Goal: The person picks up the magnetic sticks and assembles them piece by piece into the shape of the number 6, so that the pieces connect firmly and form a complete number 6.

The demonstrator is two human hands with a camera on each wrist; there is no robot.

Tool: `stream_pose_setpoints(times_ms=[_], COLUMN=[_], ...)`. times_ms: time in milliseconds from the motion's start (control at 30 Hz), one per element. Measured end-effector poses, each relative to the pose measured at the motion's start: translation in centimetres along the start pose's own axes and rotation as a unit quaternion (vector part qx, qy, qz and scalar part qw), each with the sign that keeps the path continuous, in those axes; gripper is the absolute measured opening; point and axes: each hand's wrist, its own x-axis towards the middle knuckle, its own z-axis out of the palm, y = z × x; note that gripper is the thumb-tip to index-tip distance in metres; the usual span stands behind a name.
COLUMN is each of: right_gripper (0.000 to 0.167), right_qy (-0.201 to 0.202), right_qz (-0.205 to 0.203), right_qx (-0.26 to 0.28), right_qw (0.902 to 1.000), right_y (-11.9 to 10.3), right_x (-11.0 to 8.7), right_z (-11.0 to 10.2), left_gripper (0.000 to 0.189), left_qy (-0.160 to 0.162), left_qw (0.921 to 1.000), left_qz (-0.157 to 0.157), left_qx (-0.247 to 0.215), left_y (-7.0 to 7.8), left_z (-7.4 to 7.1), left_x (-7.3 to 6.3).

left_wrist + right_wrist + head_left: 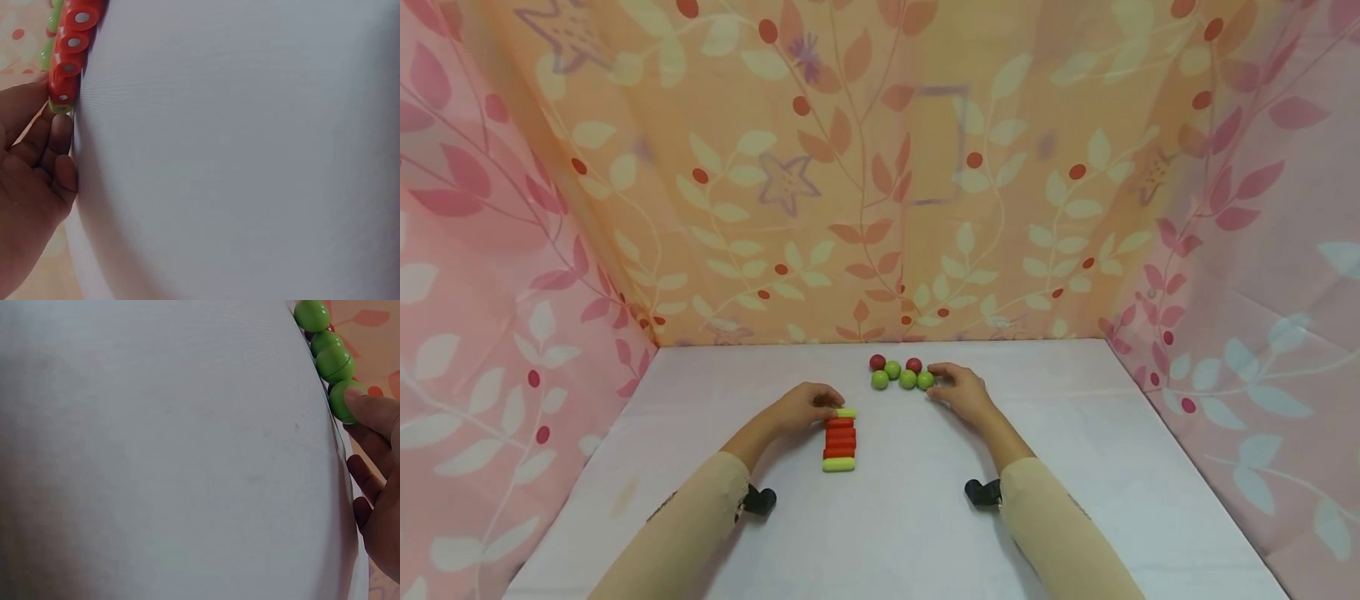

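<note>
A row of small cylinders lies on the white table: several red cylinders [840,439] between a near yellow-green cylinder [838,464] and a far yellow-green cylinder [846,413]. My left hand [808,406] pinches the far one at its left end. In the left wrist view, pale round spots mark the ends of the red cylinders [74,42]. Farther back is a cluster of balls, green and dark red. My right hand [961,392] has thumb and fingers around the rightmost green ball [345,400]; its other fingers [364,478] are loosely bent.
Other green balls [880,380] and two dark red balls [877,362] lie left of the right hand. The white table [910,517] is bounded by a floral curtain [865,208] at the back and pink ones [482,333] at the sides. Black wrist devices [760,501] sit on both forearms.
</note>
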Motion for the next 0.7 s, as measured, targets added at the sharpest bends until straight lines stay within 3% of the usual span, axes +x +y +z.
stream_pose_setpoints(times_ms=[167,433,700], right_gripper=[0.044,0.042,0.041], right_qy=[0.004,0.011,0.019], right_qz=[-0.004,-0.019,-0.011], right_qx=[-0.017,-0.047,-0.028], right_qw=[0.9998,0.9987,0.9993], right_y=[-0.27,-0.58,-0.44], right_x=[0.19,0.28,0.32], right_z=[-0.06,-0.06,0.09], left_gripper=[0.018,0.017,0.015], left_qy=[-0.01,-0.02,-0.016], left_qw=[0.9998,0.9998,0.9984], left_qz=[-0.018,-0.008,-0.025], left_qx=[0.003,0.002,0.047], left_y=[0.41,0.43,0.17], left_z=[-0.28,-0.27,-0.33], left_x=[0.21,0.68,0.58])
